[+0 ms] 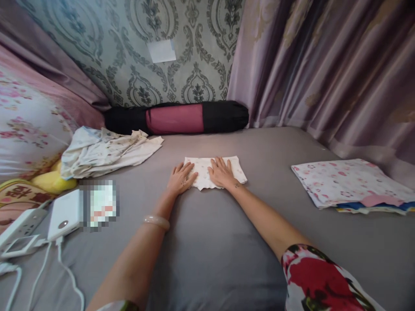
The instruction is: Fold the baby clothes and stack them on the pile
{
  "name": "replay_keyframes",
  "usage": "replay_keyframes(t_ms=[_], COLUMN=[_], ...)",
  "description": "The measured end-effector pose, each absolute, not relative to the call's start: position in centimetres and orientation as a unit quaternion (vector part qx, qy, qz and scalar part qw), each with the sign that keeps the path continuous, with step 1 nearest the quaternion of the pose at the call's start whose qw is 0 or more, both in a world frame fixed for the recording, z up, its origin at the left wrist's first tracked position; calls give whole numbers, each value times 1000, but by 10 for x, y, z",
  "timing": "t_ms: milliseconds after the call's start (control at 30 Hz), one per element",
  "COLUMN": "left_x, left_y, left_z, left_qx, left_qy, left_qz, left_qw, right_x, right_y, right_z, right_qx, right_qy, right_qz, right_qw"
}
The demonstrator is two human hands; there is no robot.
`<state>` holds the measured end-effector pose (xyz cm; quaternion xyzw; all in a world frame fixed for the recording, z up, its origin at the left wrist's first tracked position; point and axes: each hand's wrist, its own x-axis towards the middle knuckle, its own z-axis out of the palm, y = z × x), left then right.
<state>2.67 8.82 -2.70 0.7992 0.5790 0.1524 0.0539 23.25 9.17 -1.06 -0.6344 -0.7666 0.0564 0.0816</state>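
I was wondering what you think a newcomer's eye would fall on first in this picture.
Most likely the left hand and right hand, both resting on a small, pale patterned cloth in the middle of the grey sheet. Next might come the long black and dark pink roll lying by the patterned wall, then the red-flowered sleeve toward the lower right.

light soft, moderate, source out of frame | white pink-flowered fabric (pixel 26 125) at left catches it brightly | folds of the satiny mauve curtain (pixel 337 65) at right fall dim | diffuse shadow darkens the smooth grey cloth sheet (pixel 210 250), lower centre | wide-angle distortion stretches edges | pixel mosaic hides a flat pale object (pixel 103 203), left
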Motion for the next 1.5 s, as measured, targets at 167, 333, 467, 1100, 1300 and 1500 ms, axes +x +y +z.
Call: replay_keyframes(t_ms=[167,333,467,1100,1300,1500], left_x=[25,26,26,19,14,25], left_y=[89,89,88,97,112,118], left_z=[-29,-28,-26,-27,-15,7], left_qx=[800,800,798,771,673,621], left_qy=[577,578,582,576,680,762], left_qz=[155,152,151,234,251,97], left_qw=[47,47,49,141,148,159], right_x=[232,241,256,299,355,348], right_y=[90,91,91,114,115,110], right_z=[-7,-3,-4,5,14,14], right_qx=[-636,-639,-665,-688,-771,-773], right_qy=[-764,-761,-741,-666,-564,-577], right_qz=[68,89,56,208,253,247], right_qw=[82,73,76,198,156,90])
